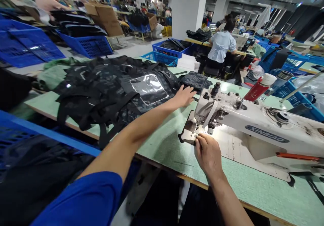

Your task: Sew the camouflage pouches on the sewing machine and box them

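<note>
While the left hand [184,96] lies spread on black fabric [111,94], the right hand [208,154] curls against the sewing machine's plate [188,134].

The left hand [184,96] lies palm down at the edge of a black strapped panel [108,94] with a clear vinyl window [149,89], just beside a small folded black piece [194,80]; the right hand [208,153] holds a flat metal plate [188,131] under the presser foot of a white XINBIAO sewing machine [265,133] on a green-topped table [162,151]
</note>
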A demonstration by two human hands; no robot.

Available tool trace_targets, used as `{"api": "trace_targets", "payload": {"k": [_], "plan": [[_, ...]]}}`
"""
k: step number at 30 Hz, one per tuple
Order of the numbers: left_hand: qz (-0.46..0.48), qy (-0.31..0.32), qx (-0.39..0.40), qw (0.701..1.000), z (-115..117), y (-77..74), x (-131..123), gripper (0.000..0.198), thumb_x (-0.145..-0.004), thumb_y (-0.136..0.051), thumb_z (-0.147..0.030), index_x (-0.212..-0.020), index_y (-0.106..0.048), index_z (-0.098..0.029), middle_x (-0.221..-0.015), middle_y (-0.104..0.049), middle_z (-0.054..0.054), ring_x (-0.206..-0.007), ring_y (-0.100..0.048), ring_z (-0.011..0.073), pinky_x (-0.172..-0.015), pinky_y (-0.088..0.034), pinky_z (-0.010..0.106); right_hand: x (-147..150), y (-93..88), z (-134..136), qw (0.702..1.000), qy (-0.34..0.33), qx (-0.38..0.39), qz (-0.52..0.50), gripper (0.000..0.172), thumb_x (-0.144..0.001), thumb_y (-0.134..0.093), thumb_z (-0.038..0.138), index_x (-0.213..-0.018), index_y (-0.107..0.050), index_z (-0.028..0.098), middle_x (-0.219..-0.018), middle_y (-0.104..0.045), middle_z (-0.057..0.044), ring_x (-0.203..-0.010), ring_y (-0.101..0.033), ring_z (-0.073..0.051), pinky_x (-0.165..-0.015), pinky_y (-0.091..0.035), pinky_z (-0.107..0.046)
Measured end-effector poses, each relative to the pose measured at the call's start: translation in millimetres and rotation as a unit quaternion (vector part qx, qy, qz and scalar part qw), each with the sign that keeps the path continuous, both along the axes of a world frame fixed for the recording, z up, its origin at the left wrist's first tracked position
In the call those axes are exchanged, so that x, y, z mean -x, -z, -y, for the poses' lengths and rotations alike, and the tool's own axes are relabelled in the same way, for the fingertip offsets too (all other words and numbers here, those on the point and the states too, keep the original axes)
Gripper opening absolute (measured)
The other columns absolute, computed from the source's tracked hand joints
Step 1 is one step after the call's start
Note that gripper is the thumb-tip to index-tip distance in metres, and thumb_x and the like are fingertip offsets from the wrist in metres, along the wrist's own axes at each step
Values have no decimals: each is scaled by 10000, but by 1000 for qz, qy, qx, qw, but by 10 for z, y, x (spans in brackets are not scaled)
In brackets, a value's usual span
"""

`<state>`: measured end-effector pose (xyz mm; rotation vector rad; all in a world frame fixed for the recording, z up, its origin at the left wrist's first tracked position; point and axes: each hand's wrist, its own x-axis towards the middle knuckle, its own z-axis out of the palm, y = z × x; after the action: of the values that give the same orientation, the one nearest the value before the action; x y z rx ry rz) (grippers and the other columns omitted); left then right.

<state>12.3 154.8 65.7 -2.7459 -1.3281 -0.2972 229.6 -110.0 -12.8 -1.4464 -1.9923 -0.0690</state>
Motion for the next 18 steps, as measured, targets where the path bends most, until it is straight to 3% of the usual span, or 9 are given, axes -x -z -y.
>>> {"api": "trace_targets", "payload": {"k": [2,4,7,9,11,13,15,18], "plan": [[-24,-38,-16,999,223,-47,448,379,-1161,-608,-309,-1358,-881,-136,-1485,-823,235,-1438,-743,392,-1403,-387,643,2,7,-9,1000,-4,-6,-1,296,-1213,-599,233,-1183,-893,222,-1312,-929,-146,-1145,-884,-318,-1004,-682,-452],[-43,-72,-30,996,535,-85,977,379,-1175,-596,-355,-1187,-902,-132,-1244,-862,215,-1222,-804,377,-1253,-534,587,7,10,-16,1000,-6,-13,-2,295,-1205,-592,219,-1188,-886,219,-1301,-928,-146,-1153,-882,-328,-1013,-681,-462],[-48,-102,-52,992,1042,-40,1688,466,-1231,-508,-381,-1177,-908,-149,-1149,-864,207,-1084,-808,359,-1090,-616,516,17,17,-16,1000,-5,-8,7,299,-1208,-579,217,-1152,-872,226,-1264,-920,-148,-1089,-871,-322,-962,-671,-458],[-41,-112,-58,991,1283,57,1984,425,-1207,-592,-438,-1320,-903,-171,-1243,-877,217,-1154,-817,395,-1071,-636,520,19,31,-13,1000,-4,-2,16,308,-1211,-568,222,-1124,-863,226,-1248,-913,-150,-1047,-860,-316,-928,-662,-456],[-32,-121,-55,991,1393,159,2124,395,-1179,-653,-448,-1362,-907,-206,-1268,-889,211,-1198,-833,408,-1053,-649,517,15,54,-9,1000,-2,-4,18,315,-1211,-559,229,-1140,-865,213,-1267,-911,-161,-1081,-862,-330,-955,-670,-477],[-24,-133,-48,990,1396,209,2160,349,-1176,-650,-407,-1247,-934,-218,-1151,-904,184,-1106,-853,377,-1007,-654,491,8,76,-10,1000,-2,-9,14,328,-1210,-551,235,-1181,-877,204,-1311,-912,-176,-1151,-867,-345,-1010,-684,-503],[-11,-148,-46,988,1364,180,2159,382,-1194,-599,-361,-1124,-938,-200,-1034,-901,153,-981,-844,334,-943,-647,451,0,87,-16,1000,-3,-10,10,342,-1206,-547,236,-1209,-888,208,-1343,-913,-180,-1192,-868,-346,-1045,-694,-514],[22,-171,-66,983,1419,52,2171,496,-1263,-477,-367,-1198,-929,-173,-1165,-924,154,-1060,-850,318,-894,-637,400,-13,68,-21,1000,-7,-8,4,364,-1213,-533,245,-1208,-896,215,-1335,-920,-176,-1196,-874,-343,-1048,-707,-514]]}}
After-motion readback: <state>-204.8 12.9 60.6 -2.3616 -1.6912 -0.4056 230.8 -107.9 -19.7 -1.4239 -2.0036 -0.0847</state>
